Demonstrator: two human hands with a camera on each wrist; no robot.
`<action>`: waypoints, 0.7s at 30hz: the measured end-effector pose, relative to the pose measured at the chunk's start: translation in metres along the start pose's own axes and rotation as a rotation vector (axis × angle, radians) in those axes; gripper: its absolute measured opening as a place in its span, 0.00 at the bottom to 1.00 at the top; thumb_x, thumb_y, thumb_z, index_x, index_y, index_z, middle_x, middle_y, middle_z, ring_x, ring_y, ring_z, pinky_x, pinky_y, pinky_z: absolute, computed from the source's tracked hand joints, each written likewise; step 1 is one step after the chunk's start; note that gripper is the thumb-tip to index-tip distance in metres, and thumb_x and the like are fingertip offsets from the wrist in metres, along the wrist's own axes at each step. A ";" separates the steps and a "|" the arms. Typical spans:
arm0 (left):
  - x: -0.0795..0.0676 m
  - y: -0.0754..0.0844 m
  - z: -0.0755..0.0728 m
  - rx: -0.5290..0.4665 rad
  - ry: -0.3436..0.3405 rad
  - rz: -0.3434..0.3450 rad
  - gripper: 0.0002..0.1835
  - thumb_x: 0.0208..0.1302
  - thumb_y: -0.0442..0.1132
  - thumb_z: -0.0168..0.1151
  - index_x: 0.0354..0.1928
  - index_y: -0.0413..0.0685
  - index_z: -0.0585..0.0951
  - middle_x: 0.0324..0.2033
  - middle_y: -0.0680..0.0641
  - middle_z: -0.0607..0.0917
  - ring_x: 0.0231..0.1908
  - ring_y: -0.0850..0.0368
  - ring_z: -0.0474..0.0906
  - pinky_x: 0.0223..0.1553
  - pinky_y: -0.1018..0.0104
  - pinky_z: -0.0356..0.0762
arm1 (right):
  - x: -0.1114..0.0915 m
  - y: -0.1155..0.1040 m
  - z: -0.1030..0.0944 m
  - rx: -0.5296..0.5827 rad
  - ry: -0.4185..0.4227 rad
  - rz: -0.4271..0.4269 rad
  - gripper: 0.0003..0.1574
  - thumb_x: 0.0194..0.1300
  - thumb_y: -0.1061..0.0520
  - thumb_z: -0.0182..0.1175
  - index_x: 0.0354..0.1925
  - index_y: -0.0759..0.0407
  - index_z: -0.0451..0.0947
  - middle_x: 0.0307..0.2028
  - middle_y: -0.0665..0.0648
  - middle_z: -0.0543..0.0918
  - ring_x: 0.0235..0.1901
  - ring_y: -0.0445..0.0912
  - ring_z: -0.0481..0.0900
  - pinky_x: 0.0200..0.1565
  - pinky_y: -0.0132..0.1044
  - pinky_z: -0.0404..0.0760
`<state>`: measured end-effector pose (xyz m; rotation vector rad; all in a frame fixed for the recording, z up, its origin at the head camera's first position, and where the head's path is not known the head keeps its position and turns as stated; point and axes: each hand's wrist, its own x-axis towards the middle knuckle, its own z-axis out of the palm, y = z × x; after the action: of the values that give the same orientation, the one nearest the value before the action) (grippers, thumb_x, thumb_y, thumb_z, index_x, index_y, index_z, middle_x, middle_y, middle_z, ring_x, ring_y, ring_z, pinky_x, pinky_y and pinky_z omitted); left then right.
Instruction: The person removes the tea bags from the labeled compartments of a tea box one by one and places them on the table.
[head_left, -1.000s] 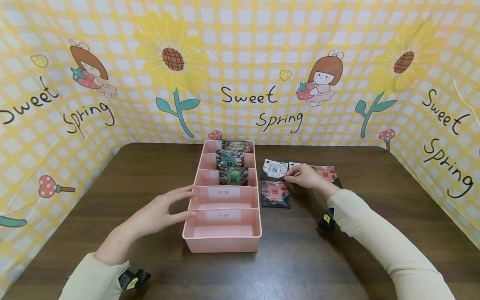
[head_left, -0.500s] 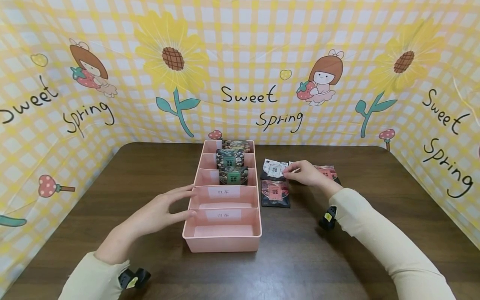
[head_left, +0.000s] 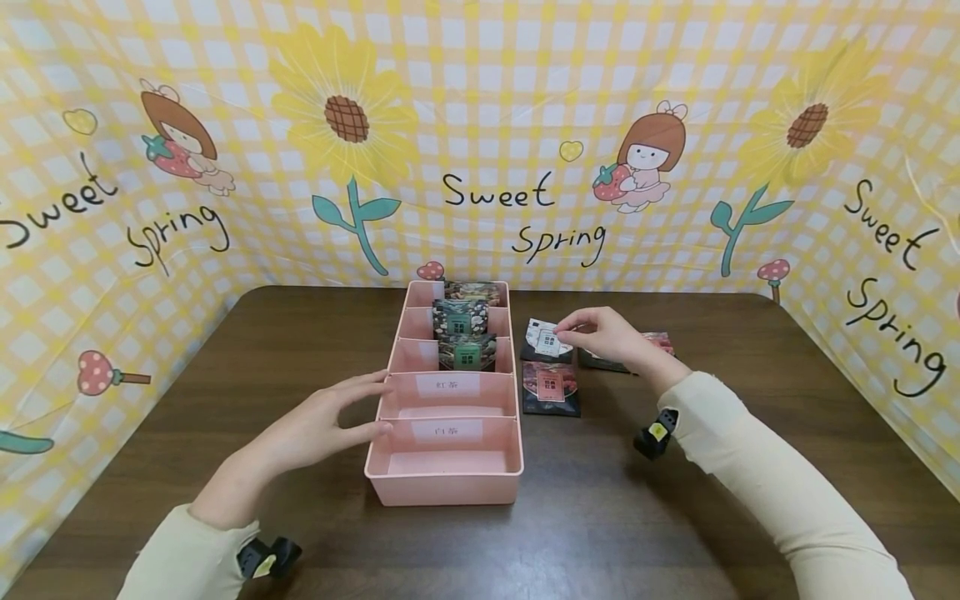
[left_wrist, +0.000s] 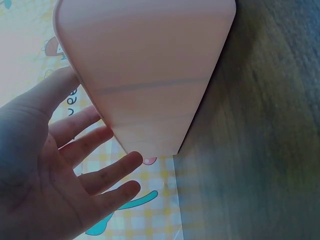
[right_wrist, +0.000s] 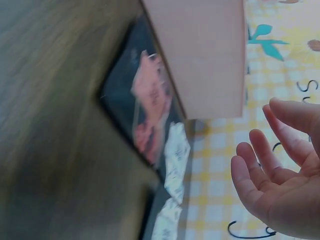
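Note:
A long pink divided box (head_left: pixel 444 490) stands on the table. My left hand (head_left: pixel 315 425) rests its thumb and fingertips along the box's left rim; in the left wrist view its fingers are spread and only loosely bent. My right hand (head_left: pixel 611 337) hovers beside a white-topped tea sachet (head_left: pixel 543 342), fingertips over its right edge. The right wrist view shows that hand with relaxed fingers and nothing between them. Nearer me lies a red-labelled tea sachet (head_left: pixel 551 388). Further sachets (head_left: pixel 600 361) lie right of these, partly hidden behind the right hand.
Dark patterned sachets (head_left: pixel 467 353) stand in the box's three far compartments. The two near compartments bear white paper labels (head_left: pixel 447 384). A yellow checked cloth (head_left: pixel 480 108) closes off the table (head_left: pixel 315 333) at the back and sides.
My right hand has shifted left and slightly up, from the right of the white-topped sachet to over its right edge. The left hand and box stay put.

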<state>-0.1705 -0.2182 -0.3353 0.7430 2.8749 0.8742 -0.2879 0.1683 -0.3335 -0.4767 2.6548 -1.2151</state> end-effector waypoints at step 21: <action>0.002 -0.002 0.002 0.004 0.002 0.000 0.31 0.59 0.54 0.63 0.61 0.45 0.73 0.66 0.41 0.67 0.65 0.41 0.64 0.61 0.44 0.66 | 0.022 -0.045 0.012 0.058 -0.023 -0.094 0.14 0.65 0.51 0.58 0.45 0.57 0.80 0.47 0.58 0.83 0.48 0.49 0.79 0.50 0.42 0.77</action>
<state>-0.1726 -0.2176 -0.3380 0.7429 2.8795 0.8693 -0.2953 0.1246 -0.3078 -0.6080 2.5963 -1.3014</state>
